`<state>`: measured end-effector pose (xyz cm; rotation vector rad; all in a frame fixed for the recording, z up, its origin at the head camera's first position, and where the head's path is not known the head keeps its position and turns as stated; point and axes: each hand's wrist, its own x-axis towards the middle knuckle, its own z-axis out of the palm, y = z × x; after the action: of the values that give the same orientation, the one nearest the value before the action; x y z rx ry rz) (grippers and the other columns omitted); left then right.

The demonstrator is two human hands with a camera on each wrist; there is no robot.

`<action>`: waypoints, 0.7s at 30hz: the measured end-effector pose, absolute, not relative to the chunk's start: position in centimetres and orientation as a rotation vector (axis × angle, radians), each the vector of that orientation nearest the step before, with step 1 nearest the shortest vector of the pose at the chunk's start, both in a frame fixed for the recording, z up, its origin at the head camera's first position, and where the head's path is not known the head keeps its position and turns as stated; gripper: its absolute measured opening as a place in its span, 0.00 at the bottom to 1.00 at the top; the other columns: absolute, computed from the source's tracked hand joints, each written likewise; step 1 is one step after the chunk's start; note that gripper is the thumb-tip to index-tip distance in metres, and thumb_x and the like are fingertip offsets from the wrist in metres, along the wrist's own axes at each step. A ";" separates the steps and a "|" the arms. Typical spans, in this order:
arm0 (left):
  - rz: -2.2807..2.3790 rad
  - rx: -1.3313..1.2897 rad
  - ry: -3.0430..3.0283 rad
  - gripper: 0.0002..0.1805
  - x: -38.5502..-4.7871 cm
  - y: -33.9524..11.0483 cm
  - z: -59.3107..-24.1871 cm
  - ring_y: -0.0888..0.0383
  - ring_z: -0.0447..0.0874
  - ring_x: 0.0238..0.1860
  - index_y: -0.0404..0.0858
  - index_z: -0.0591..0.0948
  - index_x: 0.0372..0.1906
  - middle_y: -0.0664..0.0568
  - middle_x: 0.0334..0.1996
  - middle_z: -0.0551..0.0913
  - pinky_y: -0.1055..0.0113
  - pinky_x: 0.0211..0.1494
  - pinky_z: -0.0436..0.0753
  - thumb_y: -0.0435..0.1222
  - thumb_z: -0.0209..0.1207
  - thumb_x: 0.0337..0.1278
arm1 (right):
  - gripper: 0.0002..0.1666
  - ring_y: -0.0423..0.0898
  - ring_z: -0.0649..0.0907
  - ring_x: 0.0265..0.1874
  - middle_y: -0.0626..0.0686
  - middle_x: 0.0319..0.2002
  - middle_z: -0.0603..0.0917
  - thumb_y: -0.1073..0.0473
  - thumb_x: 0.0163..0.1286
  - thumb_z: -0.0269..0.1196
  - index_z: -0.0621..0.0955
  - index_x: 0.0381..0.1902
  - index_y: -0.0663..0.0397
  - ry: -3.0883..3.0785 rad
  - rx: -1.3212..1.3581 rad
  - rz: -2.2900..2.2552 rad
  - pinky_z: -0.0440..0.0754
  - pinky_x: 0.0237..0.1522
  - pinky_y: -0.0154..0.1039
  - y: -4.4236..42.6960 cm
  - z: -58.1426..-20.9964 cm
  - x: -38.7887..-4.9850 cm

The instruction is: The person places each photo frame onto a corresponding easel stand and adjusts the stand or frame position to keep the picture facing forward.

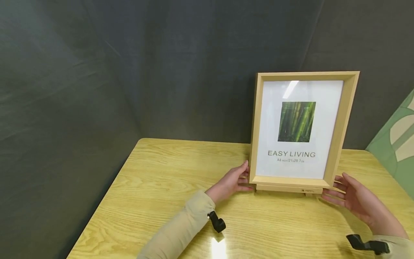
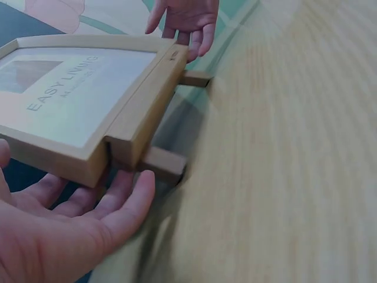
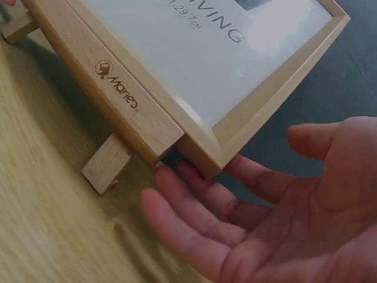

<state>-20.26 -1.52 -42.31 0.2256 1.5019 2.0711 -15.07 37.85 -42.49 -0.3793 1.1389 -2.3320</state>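
Note:
A light wood picture frame (image 1: 339, 136) with a bamboo picture and "EASY LIVING" print stands upright, tilted back, on the ledge (image 1: 284, 188) of a small wooden easel. My left hand (image 1: 229, 182) is at the frame's lower left corner, fingers extended behind and under it in the left wrist view. Beside the lower right corner is my right hand (image 1: 362, 201), palm turned inward, its fingers relaxed near the ledge's end. The right wrist view shows those fingertips at the frame's corner; whether they touch it I cannot tell. Two easel feet (image 3: 108, 163) rest on the table.
The wood-grain table (image 1: 155, 180) runs under both arms. Dark grey cloth (image 1: 194, 72) hangs behind it and to the left. At the far right is a green surface with pale leaf shapes (image 1: 402, 138). Each wrist carries a small black camera.

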 end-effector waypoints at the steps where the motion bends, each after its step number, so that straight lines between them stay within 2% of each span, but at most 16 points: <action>1: 2.083 0.220 1.489 0.25 -20.1 -1.4 -42.5 0.56 0.75 0.36 0.36 0.76 0.42 0.51 0.34 0.72 0.46 0.53 0.78 0.56 0.48 0.68 | 0.33 0.61 0.77 0.55 0.60 0.56 0.78 0.54 0.81 0.24 0.74 0.61 0.55 1.096 -0.405 -2.335 0.70 0.57 0.60 37.8 -42.5 -15.1; 7: 2.119 0.239 1.487 0.30 -19.7 -0.8 -43.0 0.51 0.82 0.42 0.32 0.78 0.56 0.47 0.38 0.81 0.52 0.53 0.80 0.54 0.50 0.67 | 0.33 0.60 0.74 0.59 0.59 0.59 0.76 0.57 0.81 0.23 0.71 0.66 0.51 1.023 -0.451 -2.309 0.65 0.61 0.57 37.9 -42.2 -15.1; 14: 2.163 0.225 1.476 0.30 -19.6 -0.5 -43.3 0.50 0.82 0.46 0.30 0.75 0.59 0.42 0.42 0.82 0.56 0.54 0.79 0.52 0.52 0.67 | 0.31 0.55 0.76 0.58 0.53 0.59 0.77 0.59 0.81 0.25 0.72 0.66 0.41 1.209 -0.421 -2.217 0.69 0.59 0.54 37.8 -41.7 -15.2; 21: 2.154 0.270 1.461 0.28 -19.7 -0.2 -43.5 0.48 0.81 0.48 0.32 0.75 0.59 0.42 0.45 0.82 0.56 0.55 0.79 0.50 0.53 0.67 | 0.30 0.53 0.78 0.57 0.51 0.58 0.78 0.58 0.81 0.27 0.73 0.65 0.39 1.286 -0.415 -2.210 0.71 0.58 0.51 38.1 -41.8 -15.2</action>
<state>-19.69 -0.20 -43.49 0.2703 1.4607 2.1541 -15.17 38.09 -41.79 -0.4155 1.2864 -2.2099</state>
